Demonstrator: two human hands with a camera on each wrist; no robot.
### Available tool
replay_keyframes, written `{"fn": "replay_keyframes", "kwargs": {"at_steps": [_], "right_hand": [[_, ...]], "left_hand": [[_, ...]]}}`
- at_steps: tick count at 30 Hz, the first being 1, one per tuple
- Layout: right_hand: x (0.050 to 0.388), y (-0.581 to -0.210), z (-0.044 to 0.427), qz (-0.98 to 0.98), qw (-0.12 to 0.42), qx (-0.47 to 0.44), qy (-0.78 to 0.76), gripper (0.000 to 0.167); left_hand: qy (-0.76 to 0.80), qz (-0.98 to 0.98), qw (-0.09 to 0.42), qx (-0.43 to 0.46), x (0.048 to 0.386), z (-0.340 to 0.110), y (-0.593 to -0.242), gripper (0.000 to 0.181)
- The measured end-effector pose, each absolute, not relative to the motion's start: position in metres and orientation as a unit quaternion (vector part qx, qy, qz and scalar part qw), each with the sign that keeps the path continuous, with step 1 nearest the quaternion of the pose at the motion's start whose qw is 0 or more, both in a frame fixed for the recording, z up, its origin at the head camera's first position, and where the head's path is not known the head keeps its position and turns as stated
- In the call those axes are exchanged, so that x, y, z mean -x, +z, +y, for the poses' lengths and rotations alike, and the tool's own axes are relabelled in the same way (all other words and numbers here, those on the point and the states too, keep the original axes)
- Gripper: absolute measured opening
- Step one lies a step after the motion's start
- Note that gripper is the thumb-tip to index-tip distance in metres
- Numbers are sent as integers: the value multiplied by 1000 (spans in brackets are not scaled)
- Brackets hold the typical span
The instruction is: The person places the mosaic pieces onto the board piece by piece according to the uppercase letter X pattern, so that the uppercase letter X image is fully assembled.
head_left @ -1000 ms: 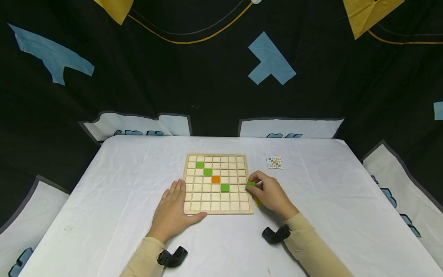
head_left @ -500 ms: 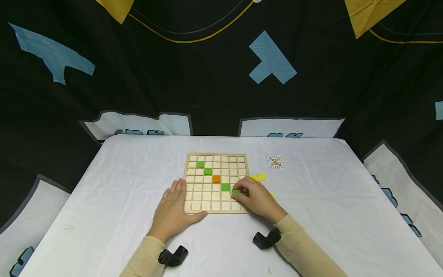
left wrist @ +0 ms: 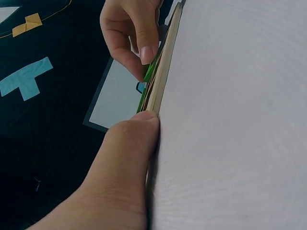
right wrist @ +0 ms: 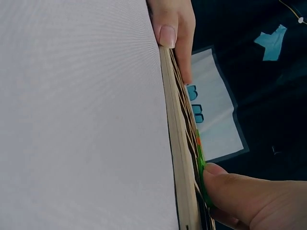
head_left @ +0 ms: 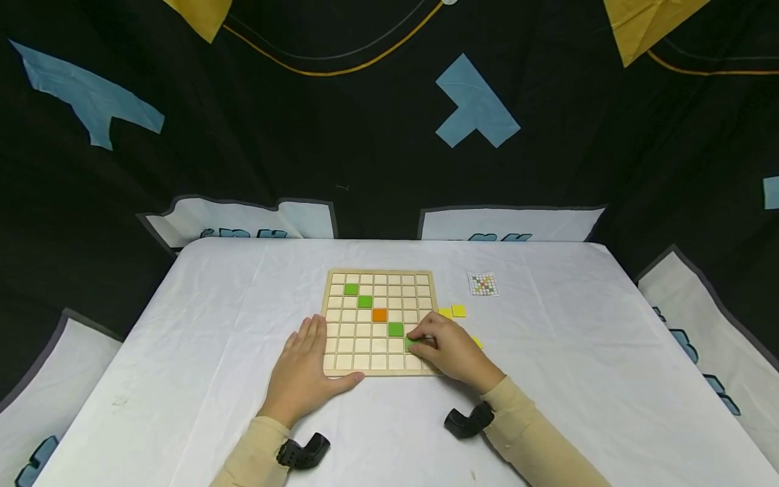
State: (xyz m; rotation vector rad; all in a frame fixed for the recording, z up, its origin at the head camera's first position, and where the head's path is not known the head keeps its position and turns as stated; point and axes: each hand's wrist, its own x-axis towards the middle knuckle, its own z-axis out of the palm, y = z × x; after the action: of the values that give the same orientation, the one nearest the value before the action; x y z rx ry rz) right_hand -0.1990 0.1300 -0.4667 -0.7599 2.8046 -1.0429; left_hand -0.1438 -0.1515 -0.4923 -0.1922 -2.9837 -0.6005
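Observation:
A wooden grid board (head_left: 379,373) lies on the white table. Three green tiles (head_left: 395,329) and one orange tile (head_left: 379,315) sit in its squares along a diagonal. My left hand (head_left: 307,375) rests against the board's left side with straight fingers, its thumb on the front edge. My right hand (head_left: 453,348) pinches another green tile (head_left: 409,344) between thumb and fingers at the square diagonally below the lowest green tile. In the right wrist view this green tile (right wrist: 201,177) is low against the board; whether it lies fully in the square is hidden by the fingers.
Yellow tiles (head_left: 459,311) lie on the table right of the board, one partly behind the right hand. A small printed card with a coloured grid pattern (head_left: 483,284) lies at the back right. A black curtain (head_left: 377,149) hangs behind the table.
My right hand has carried the green tile leftward from beside the board's right edge onto the grid, uncovering yellow tiles. Over the last half second it has barely moved. The left hand stays put.

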Motion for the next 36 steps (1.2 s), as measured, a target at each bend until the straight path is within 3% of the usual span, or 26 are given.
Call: {"fn": "replay_keyframes", "kwargs": {"at_steps": [10,17,22,36], "right_hand": [[204,-463,141,920,-4,227,-318,3],[225,-464,167,955,-59,131,-261,23],[235,-467,181,967,-43,107,-228,33],[250,-455,176,956,-18,44,-289,18]], "left_hand": [[-200,-976,48,64,144,-151,-493,130],[-196,-977,47,67,144,-152,-494,131],[-199,-977,48,67,144,-152,-495,131],[-201,-976,49,66,145,-152,-494,132]]}}
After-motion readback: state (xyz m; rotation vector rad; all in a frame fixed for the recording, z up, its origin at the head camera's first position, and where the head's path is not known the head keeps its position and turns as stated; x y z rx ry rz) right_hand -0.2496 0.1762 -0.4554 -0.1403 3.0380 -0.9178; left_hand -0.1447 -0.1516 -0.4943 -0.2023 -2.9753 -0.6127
